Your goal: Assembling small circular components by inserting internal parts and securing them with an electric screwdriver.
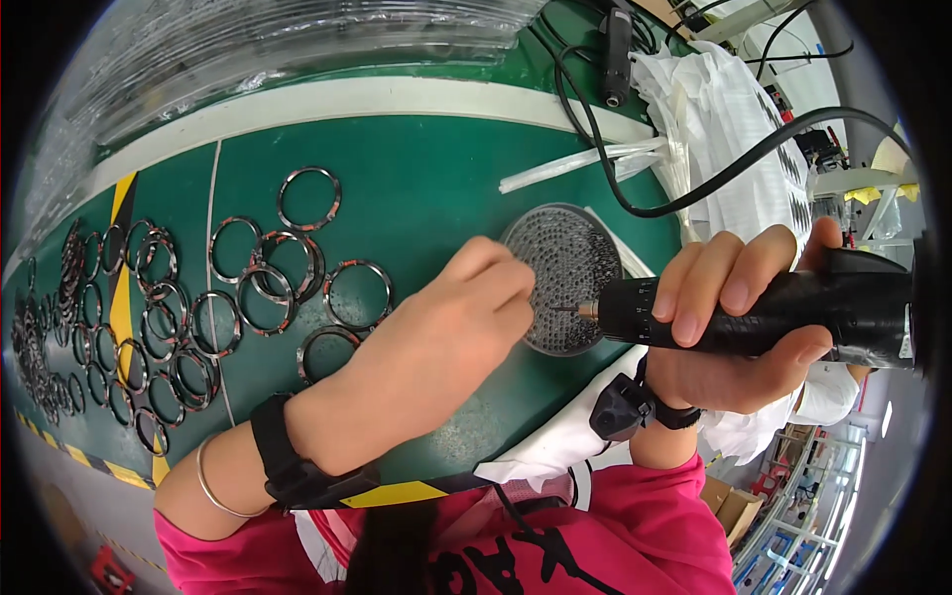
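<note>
Screwdriver [764,327] sits level in my right hand [729,372], fingers and thumb wrapped round it so its bit [570,309] points over the dish [565,348], while my left hand [446,317] curls at that dish's edge, pinching what I cannot tell, rings [264,266] lying leftward.

The person wears a bright pink top [635,540] with bold black lettering [560,565] printed across the front and sleeves ending above bare forearms. On the left wrist sits a wide black strap [272,438] bearing a dark, box-like unit [322,485]; a thin silver bangle [203,478] circles the arm nearer the elbow. The right wrist carries a black band [678,416] with a chunky, angular black module [619,408]. Both the left hand [474,309] and the right hand [736,286] are ungloved.
</note>
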Tool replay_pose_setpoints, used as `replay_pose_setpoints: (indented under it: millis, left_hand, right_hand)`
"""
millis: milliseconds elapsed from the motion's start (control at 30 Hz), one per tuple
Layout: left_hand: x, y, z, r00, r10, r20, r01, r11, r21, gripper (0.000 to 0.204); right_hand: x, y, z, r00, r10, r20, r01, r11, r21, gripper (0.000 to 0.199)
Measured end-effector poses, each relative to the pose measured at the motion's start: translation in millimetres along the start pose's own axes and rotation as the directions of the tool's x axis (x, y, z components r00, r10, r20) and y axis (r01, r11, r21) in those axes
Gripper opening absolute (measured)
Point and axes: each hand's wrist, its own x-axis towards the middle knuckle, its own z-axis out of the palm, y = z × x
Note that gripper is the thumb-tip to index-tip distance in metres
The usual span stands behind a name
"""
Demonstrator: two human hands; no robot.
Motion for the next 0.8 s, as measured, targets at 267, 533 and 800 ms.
replay_pose_setpoints:
  millis: [267,533,800]
  left_hand:
    - [-20.3,24.7,-46.8,0.962,-0.253,0.102,0.243,0.965,0.099,0.050]
    - [-45.8,5.9,-39.9,0.955,-0.261,0.143,0.262,0.965,0.015,0.044]
    - [-30.4,23.6,-5.0,0.971,-0.237,0.042,0.238,0.971,-0.023,0.030]
  right_hand:
    - [-4.7,0.6,-5.1,0.984,0.096,0.148,-0.083,0.992,-0.094,0.066]
    - [-6.9,7.1,1.8,0.981,0.187,0.052,-0.181,0.979,-0.095,0.066]
    - [-3.9,13.2,-2.0,0.967,0.155,0.204,-0.140,0.986,-0.085,0.065]
